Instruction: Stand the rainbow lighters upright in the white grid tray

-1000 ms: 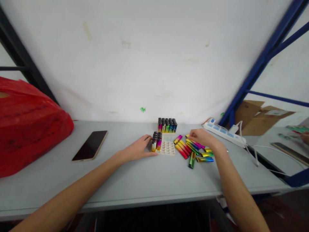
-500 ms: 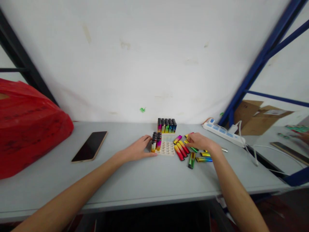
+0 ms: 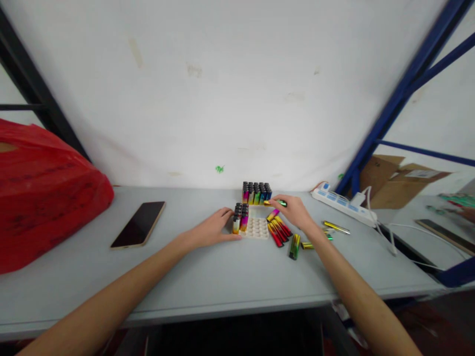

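Two columns of upright lighters (image 3: 244,221) fill the left side of a white tray with round holes (image 3: 258,228). My left hand (image 3: 213,228) rests beside the tray's left edge, thumb and fingers apart around its corner, holding nothing. Above the tray's back right, my right hand (image 3: 291,210) pinches a yellow-green lighter (image 3: 276,202) lying nearly level. Behind stands a full block of upright lighters (image 3: 256,193). Right of the tray lie several red-yellow lighters (image 3: 279,231), a green one (image 3: 294,246) and a gold one (image 3: 336,227).
A phone (image 3: 139,225) lies on the grey table (image 3: 208,287) at the left, near a red bag (image 3: 48,198). A white power strip (image 3: 343,206) with cables sits at the back right. Beyond the blue frame (image 3: 395,94) are a cardboard box (image 3: 401,183) and part of another person's hand.
My right hand has moved left and up from the loose lighters, now with a yellow-green lighter in its fingers. My left hand has stayed in place.
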{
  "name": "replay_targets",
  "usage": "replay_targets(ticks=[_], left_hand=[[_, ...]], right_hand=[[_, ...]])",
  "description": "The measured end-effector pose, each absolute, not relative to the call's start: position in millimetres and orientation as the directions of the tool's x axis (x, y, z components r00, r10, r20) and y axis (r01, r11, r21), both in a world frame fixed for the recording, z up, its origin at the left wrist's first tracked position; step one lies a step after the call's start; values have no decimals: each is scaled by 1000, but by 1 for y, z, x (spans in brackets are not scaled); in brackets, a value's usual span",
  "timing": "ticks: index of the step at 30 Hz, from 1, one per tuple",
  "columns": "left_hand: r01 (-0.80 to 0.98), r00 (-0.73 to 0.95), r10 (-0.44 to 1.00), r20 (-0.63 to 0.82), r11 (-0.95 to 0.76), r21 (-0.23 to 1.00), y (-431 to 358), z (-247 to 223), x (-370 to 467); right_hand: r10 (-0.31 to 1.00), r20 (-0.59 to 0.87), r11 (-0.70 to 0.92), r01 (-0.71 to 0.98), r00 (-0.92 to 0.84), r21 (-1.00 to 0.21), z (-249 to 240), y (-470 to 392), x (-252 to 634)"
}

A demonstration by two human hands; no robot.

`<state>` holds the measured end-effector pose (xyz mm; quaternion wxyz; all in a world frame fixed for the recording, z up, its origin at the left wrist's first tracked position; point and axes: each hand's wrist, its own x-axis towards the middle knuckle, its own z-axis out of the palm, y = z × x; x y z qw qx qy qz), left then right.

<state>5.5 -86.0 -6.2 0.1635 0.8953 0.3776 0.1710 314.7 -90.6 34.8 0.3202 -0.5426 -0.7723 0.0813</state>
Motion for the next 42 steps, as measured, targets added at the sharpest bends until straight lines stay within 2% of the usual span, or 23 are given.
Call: replay_targets(ticks=[6, 11, 15, 17, 21, 23, 30, 42], left_hand=[[574, 658, 716, 235, -678, 460, -87, -5, 5], [579, 656, 719, 230, -675, 457, -86, -7, 5], [558, 659, 707, 257, -689, 463, -85, -9, 5], [552, 661, 705, 257, -689, 469, -86, -9, 5], [563, 663, 710, 238, -683, 466, -88, -6, 5], [563, 664, 709, 239, -684, 463, -88, -5, 6], [563, 660, 709, 248, -686, 461, -88, -6, 6], [565, 661, 710, 245, -685, 459, -88, -6, 4]], right_hand=[[911, 409, 371, 546, -58, -751, 25, -87, 302], [923, 335, 374, 227, -190, -899, 21, -93, 285], [955, 212, 249, 170, -209, -954, 19, -98, 272], [961, 225, 260, 239, -163, -936, 18, -100, 268], [928, 365, 354, 476, -73, -805, 14, -103, 264], [916, 396, 367, 541, -66, -757, 13, -103, 262], [882, 451, 435, 609, -138, -663, 14, -106, 256], [875, 468, 429, 641, -123, -636, 15, -106, 258]])
